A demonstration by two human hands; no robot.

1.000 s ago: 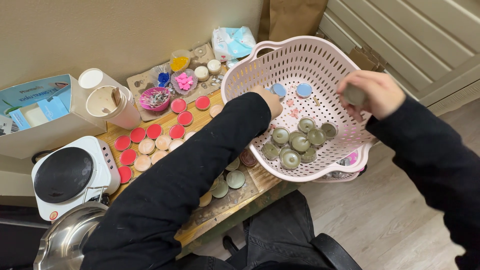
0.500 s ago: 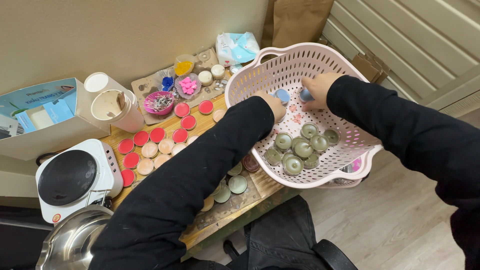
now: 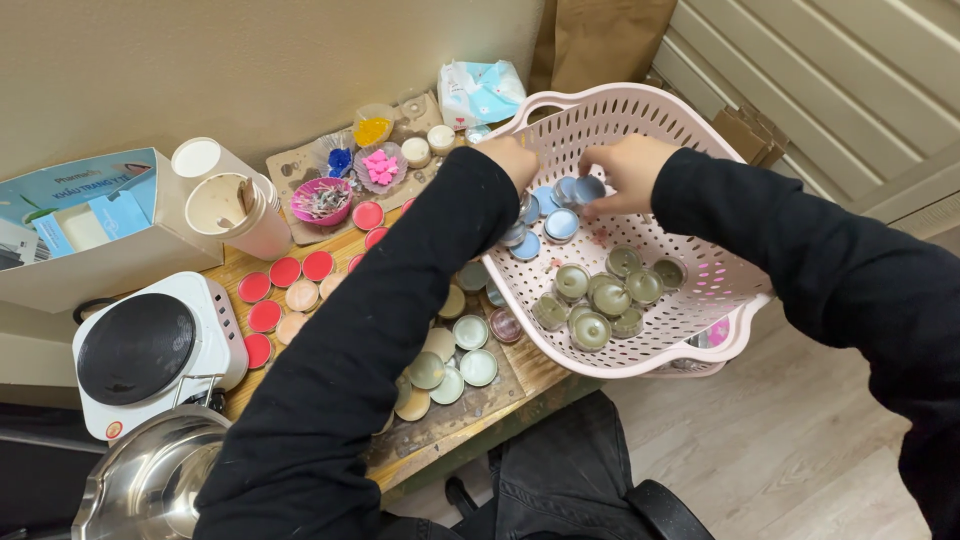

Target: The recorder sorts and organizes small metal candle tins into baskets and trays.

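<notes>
The light is soft and even, rather warm, and it seems to come from above; no lamp is visible. The scene is bright enough to read colours well. Shadows are weak: a pale one lies under the pink basket (image 3: 640,120) below the right hand (image 3: 625,172), and the black sleeves (image 3: 380,330) lose almost all detail in their dark cloth. A mild glare shines on the steel pot (image 3: 150,480), far to the lower left of the left hand (image 3: 512,160). Focus is sharp in the middle. Toward the edges the straight lines bend a little, and the corners look slightly softer.
</notes>
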